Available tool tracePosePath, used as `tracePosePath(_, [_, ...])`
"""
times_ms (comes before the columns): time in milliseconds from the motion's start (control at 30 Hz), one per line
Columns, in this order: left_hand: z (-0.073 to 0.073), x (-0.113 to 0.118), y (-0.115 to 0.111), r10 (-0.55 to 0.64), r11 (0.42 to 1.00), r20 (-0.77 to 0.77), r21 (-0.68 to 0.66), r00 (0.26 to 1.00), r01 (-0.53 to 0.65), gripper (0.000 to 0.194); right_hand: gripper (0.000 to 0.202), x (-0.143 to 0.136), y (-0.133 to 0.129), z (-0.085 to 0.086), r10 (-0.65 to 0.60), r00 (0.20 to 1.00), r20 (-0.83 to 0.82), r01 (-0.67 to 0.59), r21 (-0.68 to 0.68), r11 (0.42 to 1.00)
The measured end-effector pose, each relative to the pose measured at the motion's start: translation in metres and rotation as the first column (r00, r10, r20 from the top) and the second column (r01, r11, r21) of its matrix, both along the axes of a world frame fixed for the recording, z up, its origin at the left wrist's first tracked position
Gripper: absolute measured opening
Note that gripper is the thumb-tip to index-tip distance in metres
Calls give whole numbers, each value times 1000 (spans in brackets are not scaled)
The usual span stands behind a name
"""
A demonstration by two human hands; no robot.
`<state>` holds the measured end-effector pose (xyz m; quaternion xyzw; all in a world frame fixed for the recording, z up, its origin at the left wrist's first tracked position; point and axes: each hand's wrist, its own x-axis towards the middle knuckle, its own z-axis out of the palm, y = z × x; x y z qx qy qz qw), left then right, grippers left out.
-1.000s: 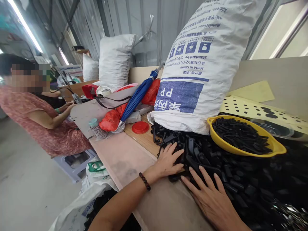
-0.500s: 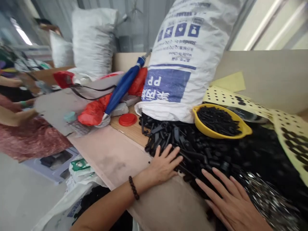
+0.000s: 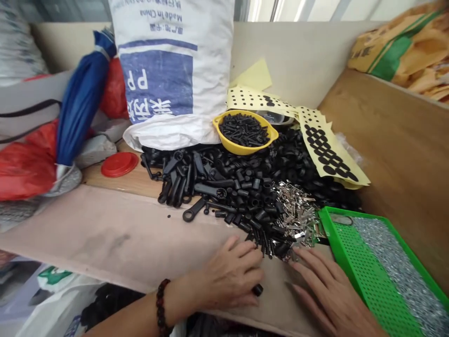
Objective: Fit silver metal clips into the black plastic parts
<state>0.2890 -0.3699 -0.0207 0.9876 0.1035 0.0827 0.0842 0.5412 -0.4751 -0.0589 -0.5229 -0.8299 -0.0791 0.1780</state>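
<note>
My left hand (image 3: 233, 274) wears a dark bead bracelet (image 3: 162, 304) and rests low over the near edge of the work surface. Its fingers curl round a short black plastic cylinder (image 3: 257, 290), whose end shows between finger and thumb. On the right, my right hand (image 3: 326, 290) has its fingers stretched out. Their tips touch the near edge of the pile of small silvery metal clips (image 3: 296, 210). Just beyond both hands lie loose black plastic cylinders (image 3: 257, 199) and longer black handle-like pieces with ring ends (image 3: 196, 208).
A yellow bowl (image 3: 273, 135) of black pins stands behind the pile, beside a big white woven sack (image 3: 210, 70). To the right are a green tray (image 3: 324, 222) of small metal parts and yellow sheets (image 3: 315, 159) with black discs. A red lid (image 3: 119, 164) and blue umbrella (image 3: 82, 98) lie left.
The view has turned to the right, bringing in the green tray. My left hand has drawn back from the black handle pieces and curled round a small cylinder. My right hand stays spread.
</note>
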Motion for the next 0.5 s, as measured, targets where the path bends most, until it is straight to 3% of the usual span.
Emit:
tracePosePath(133, [-11, 5, -7, 14, 1000, 21, -28, 1000, -13, 20, 27, -2, 1, -3, -30, 997, -65, 30, -3, 1000])
tracePosePath(267, [-19, 12, -4, 124, 992, 60, 12, 990, -125, 12, 30, -6, 15, 3, -110, 992, -59, 112, 33, 993])
tracePosePath(400, [-12, 19, 5, 231, 973, 52, 5, 972, -232, 18, 32, -13, 31, 9, -173, 984, 28, 170, 84, 982])
tracePosePath(500, [-5, 24, 7, 228, 973, 41, -36, 973, -227, 22, 28, -19, 38, 9, -203, 978, 45, 197, 111, 974])
